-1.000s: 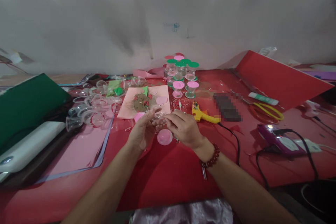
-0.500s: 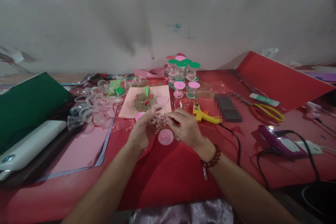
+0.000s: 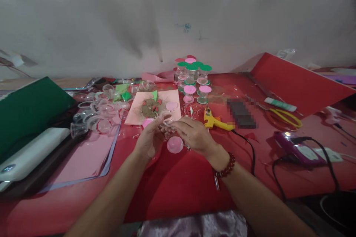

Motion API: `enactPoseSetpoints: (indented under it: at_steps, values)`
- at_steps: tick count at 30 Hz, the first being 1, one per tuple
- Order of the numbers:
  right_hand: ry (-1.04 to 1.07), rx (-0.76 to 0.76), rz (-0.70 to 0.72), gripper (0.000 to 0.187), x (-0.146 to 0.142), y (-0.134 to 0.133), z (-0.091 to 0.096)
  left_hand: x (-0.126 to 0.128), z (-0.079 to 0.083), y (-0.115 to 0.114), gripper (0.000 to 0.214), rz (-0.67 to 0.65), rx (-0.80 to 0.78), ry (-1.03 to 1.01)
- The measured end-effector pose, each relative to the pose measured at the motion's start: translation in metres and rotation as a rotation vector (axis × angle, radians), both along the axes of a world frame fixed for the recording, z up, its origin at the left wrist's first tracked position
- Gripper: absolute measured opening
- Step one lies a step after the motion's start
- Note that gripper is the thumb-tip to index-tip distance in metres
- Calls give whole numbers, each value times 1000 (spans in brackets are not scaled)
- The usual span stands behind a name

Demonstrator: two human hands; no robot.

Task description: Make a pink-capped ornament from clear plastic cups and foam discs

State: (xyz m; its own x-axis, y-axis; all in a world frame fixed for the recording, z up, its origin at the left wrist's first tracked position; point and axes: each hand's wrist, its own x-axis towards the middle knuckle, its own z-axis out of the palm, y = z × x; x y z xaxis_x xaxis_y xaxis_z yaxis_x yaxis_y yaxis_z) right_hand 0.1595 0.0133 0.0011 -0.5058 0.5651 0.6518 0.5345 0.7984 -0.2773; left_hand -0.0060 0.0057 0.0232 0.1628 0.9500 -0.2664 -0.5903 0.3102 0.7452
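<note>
My left hand (image 3: 150, 136) is closed around the side of a clear plastic cup (image 3: 167, 118), held just above the red tabletop. From the other side the fingers of my right hand (image 3: 196, 134) are bent together against the cup; whether they pinch anything else is hidden. Just below the hands a round pink piece (image 3: 175, 144) lies on the table. Beyond them, a pale pink sheet (image 3: 174, 95) carries a brown crusty patch (image 3: 150, 108), red scraps and a pink paper disc (image 3: 171, 106).
A yellow glue gun (image 3: 215, 120) with a black cord lies right of my hands. Behind it stand cups with pink and green discs (image 3: 205, 89). Loose clear cups (image 3: 102, 126) crowd the left. Yellow-handled scissors (image 3: 286, 116) and a purple power box (image 3: 299, 150) are at right.
My right fingers have shifted slightly left and closer over the cup. My left hand stays around it, and the things on the table have not moved.
</note>
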Motion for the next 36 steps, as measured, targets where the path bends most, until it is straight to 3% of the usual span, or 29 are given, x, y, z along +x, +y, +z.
enactPoseSetpoints:
  at_steps: [9,20,36]
  values:
    - [65,26,-66,20,-2,-3,-3,0,-6,2,23,-25,12,-3]
    - [354,-97,-120,15,-6,0,-2,-1,-5,0,34,-30,98,-2]
    - [435,-126,-157,14,-7,-3,1,1,0,-3,35,-20,123,-5]
